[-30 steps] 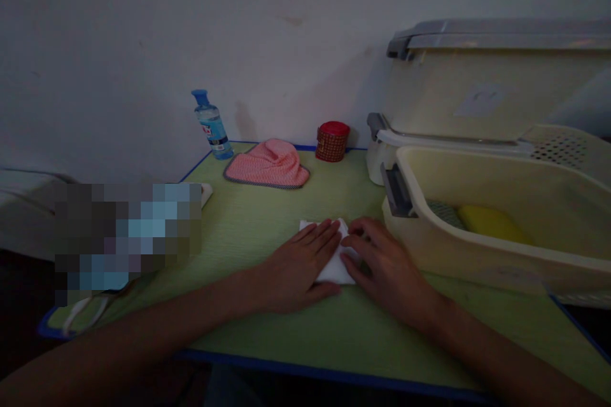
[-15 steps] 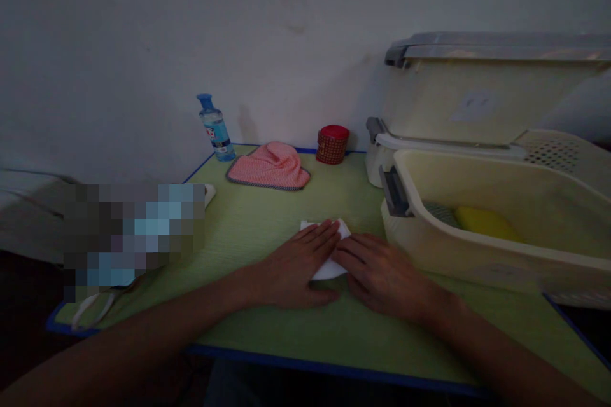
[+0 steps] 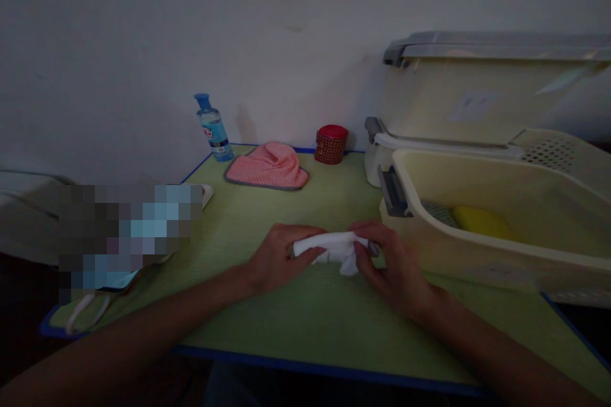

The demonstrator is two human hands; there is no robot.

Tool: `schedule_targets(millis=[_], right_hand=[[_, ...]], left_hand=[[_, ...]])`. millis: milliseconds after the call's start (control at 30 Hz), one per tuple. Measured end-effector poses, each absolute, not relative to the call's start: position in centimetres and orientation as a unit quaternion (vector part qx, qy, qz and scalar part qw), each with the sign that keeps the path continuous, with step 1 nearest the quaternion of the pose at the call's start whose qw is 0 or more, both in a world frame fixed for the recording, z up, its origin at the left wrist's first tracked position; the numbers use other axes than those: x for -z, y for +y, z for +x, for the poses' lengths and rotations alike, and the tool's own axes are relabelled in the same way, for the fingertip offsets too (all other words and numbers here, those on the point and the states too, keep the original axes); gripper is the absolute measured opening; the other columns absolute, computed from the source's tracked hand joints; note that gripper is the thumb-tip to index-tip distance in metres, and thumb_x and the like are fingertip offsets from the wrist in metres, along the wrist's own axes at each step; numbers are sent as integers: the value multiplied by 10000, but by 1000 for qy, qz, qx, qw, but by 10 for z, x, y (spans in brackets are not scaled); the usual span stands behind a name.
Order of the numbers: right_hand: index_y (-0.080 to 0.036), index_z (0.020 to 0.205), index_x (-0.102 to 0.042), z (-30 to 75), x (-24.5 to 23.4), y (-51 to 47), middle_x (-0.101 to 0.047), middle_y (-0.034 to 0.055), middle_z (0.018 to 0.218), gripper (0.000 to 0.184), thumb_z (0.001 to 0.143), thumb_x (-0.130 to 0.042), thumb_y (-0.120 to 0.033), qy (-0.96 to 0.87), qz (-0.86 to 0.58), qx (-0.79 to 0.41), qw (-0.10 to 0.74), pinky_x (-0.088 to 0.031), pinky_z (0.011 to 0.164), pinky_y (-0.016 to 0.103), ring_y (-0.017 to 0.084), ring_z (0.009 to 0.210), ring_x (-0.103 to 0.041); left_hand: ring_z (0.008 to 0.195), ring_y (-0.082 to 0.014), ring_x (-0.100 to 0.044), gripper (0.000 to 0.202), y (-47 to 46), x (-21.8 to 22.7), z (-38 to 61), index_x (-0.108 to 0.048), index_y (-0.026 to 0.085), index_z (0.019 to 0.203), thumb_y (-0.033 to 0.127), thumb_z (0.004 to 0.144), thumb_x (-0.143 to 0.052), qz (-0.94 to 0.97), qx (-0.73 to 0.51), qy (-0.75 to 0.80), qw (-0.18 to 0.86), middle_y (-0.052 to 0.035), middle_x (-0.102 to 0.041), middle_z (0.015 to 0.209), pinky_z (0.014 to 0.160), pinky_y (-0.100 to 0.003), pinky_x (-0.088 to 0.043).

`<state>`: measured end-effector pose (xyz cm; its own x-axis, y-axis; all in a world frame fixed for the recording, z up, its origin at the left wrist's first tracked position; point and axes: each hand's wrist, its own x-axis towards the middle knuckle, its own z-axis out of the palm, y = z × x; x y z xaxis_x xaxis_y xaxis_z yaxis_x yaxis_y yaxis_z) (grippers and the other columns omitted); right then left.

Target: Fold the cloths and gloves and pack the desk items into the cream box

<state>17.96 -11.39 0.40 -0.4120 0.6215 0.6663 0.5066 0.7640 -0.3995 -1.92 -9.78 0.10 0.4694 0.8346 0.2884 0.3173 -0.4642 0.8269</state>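
Observation:
A white tissue (image 3: 337,243) stretches between my two hands above the table, its top edge drawn into a fold and a crumpled part hanging below. My left hand (image 3: 286,254) pinches its left end between thumb and fingers. The right end is gripped by my right hand (image 3: 389,264), thumb underneath and fingers over the top. Some fingertips are hidden behind the tissue.
On the green table (image 3: 248,324) stand a blue bottle (image 3: 213,130), a pink cloth (image 3: 272,167) and a red round case (image 3: 331,144). At right is a cream bin (image 3: 458,261) holding a yellow sponge (image 3: 482,221). A blurred-out object (image 3: 138,235) lies left.
Both hands were pressed over the tissue lying on the table, the left one flat. Now they have moved apart and hold the tissue up by its ends.

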Motion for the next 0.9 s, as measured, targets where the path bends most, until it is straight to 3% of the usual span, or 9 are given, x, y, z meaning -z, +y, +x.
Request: schedule_targets(millis=[133, 233, 300, 367, 433, 500, 667, 900], right_hand=[[-225, 952, -409, 176, -9, -115, -580, 64, 874, 130, 843, -408, -155, -798, -392, -130, 438, -445, 603, 285, 163, 737, -573], [-201, 916, -438, 175, -6, -110, -566, 38, 790, 96, 843, -404, -149, -795, -455, -179, 359, -436, 592, 274, 149, 676, -555], [-189, 909, -451, 174, -2, -106, -567, 45, 813, 106, 842, -401, -125, -812, -465, -181, 303, -449, 619, 280, 155, 711, -563], [-180, 920, -457, 175, 2, -103, -570, 64, 866, 121, 840, -402, -107, -831, -454, -161, 278, -466, 668, 302, 173, 786, -572], [-174, 949, -458, 175, 3, -102, -570, 83, 922, 150, 834, -408, -91, -842, -438, -131, 287, -475, 727, 333, 191, 860, -568], [-173, 971, -457, 176, 2, -103, -566, 95, 965, 177, 828, -415, -79, -849, -418, -104, 307, -475, 776, 360, 204, 915, -556], [-182, 928, -468, 178, -1, -105, -568, 79, 901, 172, 823, -412, -58, -860, -390, -72, 321, -483, 744, 355, 202, 867, -555], [-189, 865, -427, 181, 0, -104, -539, 46, 797, 248, 778, -327, 20, -851, -412, -68, 320, -455, 637, 278, 166, 753, -549]], left_hand=[[573, -101, -529, 325, -96, -6, -16, -581, 138, 916, 313, 654, -661, 658, -376, 406, 510, 7, -593, 718, 497, -197, -428], [567, -96, -507, 453, -89, 4, -15, -485, 145, 1008, 287, 619, -670, 622, -365, 438, 537, 27, -540, 721, 496, -204, -428], [636, -123, -543, 474, -87, 13, -16, -434, 154, 1057, 260, 645, -643, 641, -360, 462, 496, 3, -553, 796, 553, -245, -468], [827, -173, -577, 464, -88, 18, -17, -417, 163, 1095, 211, 674, -607, 692, -375, 468, 402, -55, -564, 967, 718, -328, -500], [1059, -216, -519, 436, -91, 19, -19, -434, 169, 1110, 164, 697, -575, 751, -396, 446, 283, -100, -519, 1144, 913, -407, -436], [1177, -225, -446, 404, -95, 17, -21, -452, 169, 1121, 149, 729, -549, 797, -406, 403, 191, -119, -480, 1232, 1005, -427, -367], [1236, -211, -426, 386, -99, 12, -24, -444, 135, 1212, 227, 838, -469, 893, -318, 291, 132, -155, -458, 1321, 1022, -388, -374], [1353, -223, -245, 582, -100, 11, -23, -276, 74, 1370, 371, 885, -398, 958, -145, 234, 79, -167, -319, 1431, 1111, -437, -205]])
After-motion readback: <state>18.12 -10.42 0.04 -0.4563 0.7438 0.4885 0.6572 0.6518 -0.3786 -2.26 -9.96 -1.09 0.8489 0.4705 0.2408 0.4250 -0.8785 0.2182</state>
